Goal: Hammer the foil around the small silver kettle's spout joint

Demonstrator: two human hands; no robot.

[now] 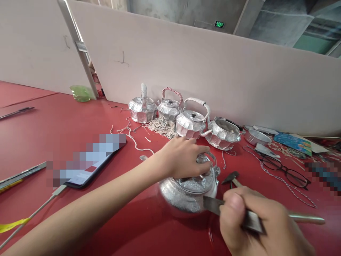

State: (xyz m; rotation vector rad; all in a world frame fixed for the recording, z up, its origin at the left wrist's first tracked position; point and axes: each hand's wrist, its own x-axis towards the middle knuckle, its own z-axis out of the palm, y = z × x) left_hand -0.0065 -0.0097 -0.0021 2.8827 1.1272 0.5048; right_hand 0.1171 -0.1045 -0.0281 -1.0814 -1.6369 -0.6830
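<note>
A silver kettle (181, 197) with a hammered, dimpled surface stands in front of me on the red table. My left hand (181, 158) reaches over its top, fingers curled down around the lid area; the exact grip is hidden beneath the palm. In my right hand (263, 220) is a hammer (213, 205), gripped close to its head. Its flat end points left, at or very near the kettle's side, and its handle sticks out to the right. Just behind that hand lies another hammer (231, 177).
Several silver kettles (190, 124) line the pale partition (213, 78), with white cord (162, 127) among them. Rightward lie glasses (283, 170), a perforated metal cup (257, 137) and string. Leftward are a phone (90, 167) with a cable and a utility knife (22, 176).
</note>
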